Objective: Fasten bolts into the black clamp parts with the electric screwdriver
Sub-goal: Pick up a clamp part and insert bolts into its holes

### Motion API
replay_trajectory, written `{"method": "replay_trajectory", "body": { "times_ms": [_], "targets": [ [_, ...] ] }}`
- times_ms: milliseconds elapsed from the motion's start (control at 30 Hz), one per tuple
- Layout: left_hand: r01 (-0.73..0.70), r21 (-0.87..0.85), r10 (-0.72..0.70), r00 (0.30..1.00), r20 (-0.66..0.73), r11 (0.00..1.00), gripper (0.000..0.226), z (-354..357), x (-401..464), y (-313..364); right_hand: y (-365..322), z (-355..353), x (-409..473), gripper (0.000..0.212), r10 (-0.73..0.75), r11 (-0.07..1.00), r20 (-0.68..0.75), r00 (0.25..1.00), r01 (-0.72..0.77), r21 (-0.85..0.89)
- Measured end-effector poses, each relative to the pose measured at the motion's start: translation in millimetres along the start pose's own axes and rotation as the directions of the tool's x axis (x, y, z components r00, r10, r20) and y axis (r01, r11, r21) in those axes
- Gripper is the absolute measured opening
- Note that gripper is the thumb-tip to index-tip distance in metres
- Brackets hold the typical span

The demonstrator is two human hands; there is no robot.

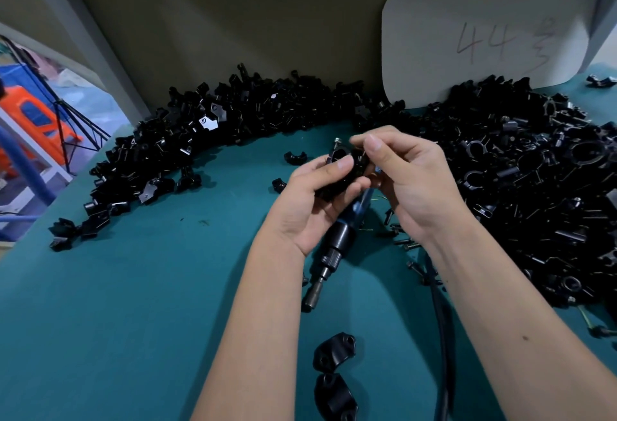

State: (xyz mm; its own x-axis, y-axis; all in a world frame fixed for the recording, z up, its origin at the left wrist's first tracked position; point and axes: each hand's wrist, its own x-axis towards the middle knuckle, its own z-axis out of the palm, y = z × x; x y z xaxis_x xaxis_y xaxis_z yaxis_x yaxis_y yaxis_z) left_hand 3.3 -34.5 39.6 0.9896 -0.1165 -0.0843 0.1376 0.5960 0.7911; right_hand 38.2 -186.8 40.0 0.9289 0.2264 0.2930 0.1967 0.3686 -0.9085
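Black screwdriver [329, 253] lies tip toward viewer

A: Where's the clamp [340, 167] sitting?
B: It's being held up over the table, black, ring-shaped, bore facing the camera. A bolt [336, 143] is sticking out of its top left corner, tilted, silver head showing.
A: Screwdriver [337, 243]?
B: It's lying flat on the teal table, black body, metal bit end pointing toward the near edge, far end hiding under the clamp. Its cable [442, 337] is trailing to the near edge on the right.
A: Other parts?
B: Two clamp halves [335, 372] are lying near the front edge, holes up. Loose bolts [405, 243] are lying just right of the screwdriver. Big clamp piles [521, 187] are heaping along the back and right.
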Motion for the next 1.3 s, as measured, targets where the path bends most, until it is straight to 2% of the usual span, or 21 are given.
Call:
{"method": "replay_trajectory", "body": {
  "times_ms": [133, 300, 467, 567, 633, 733, 867, 1000, 1067, 1133, 1200, 1300],
  "targets": [
    [0.028, -0.045, -0.028, 1.0, 0.005, 0.999, 0.011, -3.9, -2.2, 1.2, -3.5, 0.2, -2.6, 0.022, 0.149, 0.979, 0.122, 0.981, -0.164, 0.119],
    [0.046, -0.012, -0.046, 0.999, 0.005, 0.999, 0.01, -3.4, -3.0, 1.3, -5.1, 5.2, -3.9, 0.009, 0.242, 0.949, 0.053, 0.969, -0.247, 0.196],
    [0.059, 0.001, -0.059, 0.998, 0.003, 0.998, 0.01, -1.9, -1.9, -0.7, -6.1, 4.5, -3.9, 0.017, 0.29, 0.939, 0.035, 0.956, -0.291, 0.185],
    [0.048, -0.032, -0.048, 0.999, 0.001, 0.998, 0.012, -5.3, -1.6, 1.2, -8.1, 1.5, -3.6, 0.031, 0.289, 0.936, 0.075, 0.954, -0.298, 0.187],
    [0.04, -0.036, -0.04, 0.999, 0.002, 0.999, 0.012, -7.6, -2.2, 2.6, -9.5, 2.4, -3.7, 0.025, 0.277, 0.938, 0.091, 0.956, -0.29, 0.189],
    [0.037, 0.004, -0.037, 0.999, 0.015, 0.999, 0.013, -7.8, -2.8, 1.8, -9.2, 8.9, -3.9, 0.015, 0.264, 0.954, 0.014, 0.964, -0.263, 0.147],
    [0.002, 0.014, -0.002, 1.0, 0.009, 1.0, 0.022, -4.6, 0.8, -2.4, -4.4, 13.5, -3.9, 0.026, 0.257, 0.962, -0.089, 0.962, -0.246, 0.121],
    [-0.027, -0.047, 0.027, 1.0, -0.014, 0.999, 0.015, -5.9, 2.4, -2.1, -5.0, 8.9, -4.1, 0.022, 0.25, 0.955, -0.001, 0.968, -0.246, 0.167],
    [-0.04, -0.026, 0.04, 0.999, -0.011, 0.999, 0.015, -8.7, 2.2, -0.1, -5.8, 9.5, -4.8, 0.017, 0.227, 0.965, 0.013, 0.974, -0.227, 0.134],
    [-0.042, 0.01, 0.042, 0.999, 0.003, 0.999, 0.021, -10.4, 1.6, 1.2, -5.3, 12.8, -5.1, 0.011, 0.223, 0.972, -0.046, 0.974, -0.219, 0.079],
    [-0.043, 0.037, 0.043, 0.999, 0.013, 0.998, 0.036, -10.1, 1.5, 1.0, -4.3, 15.5, -5.5, 0.016, 0.235, 0.972, -0.101, 0.967, -0.232, 0.044],
    [-0.046, 0.032, 0.046, 0.999, 0.002, 0.998, 0.04, -9.0, 2.1, -0.7, -4.6, 14.0, -6.4, 0.024, 0.274, 0.96, -0.084, 0.958, -0.267, 0.08]
  ]
}}
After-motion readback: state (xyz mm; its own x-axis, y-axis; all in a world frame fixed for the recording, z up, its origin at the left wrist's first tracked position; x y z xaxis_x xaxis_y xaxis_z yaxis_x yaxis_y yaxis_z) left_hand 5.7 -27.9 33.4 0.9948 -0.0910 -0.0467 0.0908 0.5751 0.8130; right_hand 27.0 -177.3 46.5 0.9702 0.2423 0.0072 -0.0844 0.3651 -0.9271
